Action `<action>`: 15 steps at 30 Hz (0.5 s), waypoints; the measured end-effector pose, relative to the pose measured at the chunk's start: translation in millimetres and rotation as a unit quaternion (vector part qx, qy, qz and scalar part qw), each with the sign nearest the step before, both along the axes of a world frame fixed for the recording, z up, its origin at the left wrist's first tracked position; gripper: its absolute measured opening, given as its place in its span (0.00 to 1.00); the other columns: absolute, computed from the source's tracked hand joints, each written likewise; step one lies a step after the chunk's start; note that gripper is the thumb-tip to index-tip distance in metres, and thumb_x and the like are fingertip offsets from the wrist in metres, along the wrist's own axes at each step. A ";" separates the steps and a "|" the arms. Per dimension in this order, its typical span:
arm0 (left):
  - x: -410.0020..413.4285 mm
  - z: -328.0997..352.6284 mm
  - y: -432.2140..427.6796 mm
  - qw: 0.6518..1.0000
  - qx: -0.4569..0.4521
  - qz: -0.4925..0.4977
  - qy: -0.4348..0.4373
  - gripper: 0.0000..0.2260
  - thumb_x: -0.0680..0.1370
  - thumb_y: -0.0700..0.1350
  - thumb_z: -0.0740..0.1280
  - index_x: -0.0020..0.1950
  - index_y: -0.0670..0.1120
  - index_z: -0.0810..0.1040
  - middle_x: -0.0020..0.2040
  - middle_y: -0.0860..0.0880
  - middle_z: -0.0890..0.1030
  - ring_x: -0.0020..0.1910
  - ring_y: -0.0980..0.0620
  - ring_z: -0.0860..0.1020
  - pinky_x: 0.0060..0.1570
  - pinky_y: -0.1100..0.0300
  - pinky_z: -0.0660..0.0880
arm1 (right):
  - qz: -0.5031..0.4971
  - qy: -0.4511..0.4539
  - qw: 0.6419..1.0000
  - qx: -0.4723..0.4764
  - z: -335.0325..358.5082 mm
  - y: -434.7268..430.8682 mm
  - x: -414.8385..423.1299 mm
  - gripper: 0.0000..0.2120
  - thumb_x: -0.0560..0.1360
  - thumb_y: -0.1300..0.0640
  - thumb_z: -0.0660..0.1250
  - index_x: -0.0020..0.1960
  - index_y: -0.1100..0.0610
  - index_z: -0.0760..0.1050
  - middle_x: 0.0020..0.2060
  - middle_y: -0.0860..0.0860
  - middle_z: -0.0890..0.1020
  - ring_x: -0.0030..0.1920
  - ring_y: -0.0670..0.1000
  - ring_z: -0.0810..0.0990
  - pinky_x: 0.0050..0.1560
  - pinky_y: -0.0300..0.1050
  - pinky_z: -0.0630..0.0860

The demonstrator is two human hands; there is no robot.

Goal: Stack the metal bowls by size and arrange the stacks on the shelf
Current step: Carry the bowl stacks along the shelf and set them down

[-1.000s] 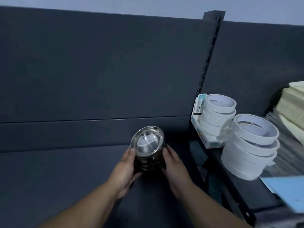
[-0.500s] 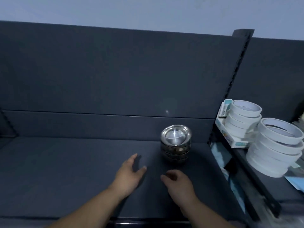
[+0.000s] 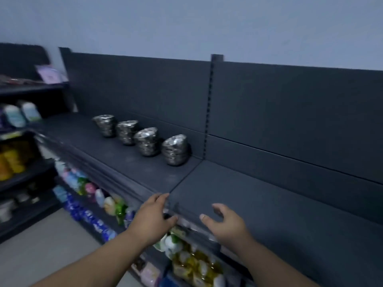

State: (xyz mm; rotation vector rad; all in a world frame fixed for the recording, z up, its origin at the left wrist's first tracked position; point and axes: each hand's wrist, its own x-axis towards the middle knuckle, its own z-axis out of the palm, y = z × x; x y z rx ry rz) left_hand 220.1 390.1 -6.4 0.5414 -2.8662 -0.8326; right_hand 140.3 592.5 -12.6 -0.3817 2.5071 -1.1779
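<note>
Just let go of last stack; both hands pulled back to shelf (image 3: pixel 259 204) front edge, lower centre. Left hand (image 3: pixel 154 219) open, empty; right hand (image 3: pixel 226 221) open, empty. Four bowl stacks (image 3: pixel 176 150) now in row, centre-left of frame. Arranging looks finished.

A pale blue-grey wall (image 3: pixel 186 23) is seen above dark grey shelving back panels (image 3: pixel 145 90). A slotted upright (image 3: pixel 209 104) divides them. Grey floor (image 3: pixel 41 245) is lit dimly at lower left.
</note>
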 end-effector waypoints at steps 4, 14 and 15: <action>37.1 6.3 -86.8 0.997 -0.046 0.068 -0.006 0.36 0.73 0.62 0.66 0.77 0.52 0.58 0.76 0.50 0.60 0.74 0.49 0.62 0.71 0.57 0.63 | 0.069 0.015 0.997 0.000 9.7 -97.9 9.1 0.34 0.71 0.33 0.65 0.73 0.45 0.65 0.72 0.47 0.68 0.71 0.51 0.68 0.69 0.49 0.69; 47.4 -4.2 -238.6 0.979 -0.023 0.199 -0.027 0.36 0.74 0.60 0.67 0.77 0.53 0.57 0.76 0.50 0.60 0.72 0.49 0.64 0.68 0.56 0.66 | 0.196 0.031 0.980 -0.016 9.1 -276.4 -27.9 0.32 0.73 0.37 0.67 0.72 0.48 0.66 0.69 0.47 0.70 0.66 0.49 0.71 0.64 0.44 0.70; 40.3 -4.0 -254.1 0.977 -0.029 0.208 -0.027 0.36 0.74 0.60 0.67 0.77 0.53 0.56 0.76 0.50 0.60 0.73 0.49 0.63 0.67 0.56 0.66 | 0.203 0.034 0.978 -0.016 9.0 -294.6 -36.9 0.31 0.73 0.38 0.68 0.71 0.48 0.67 0.67 0.47 0.71 0.65 0.48 0.72 0.63 0.42 0.70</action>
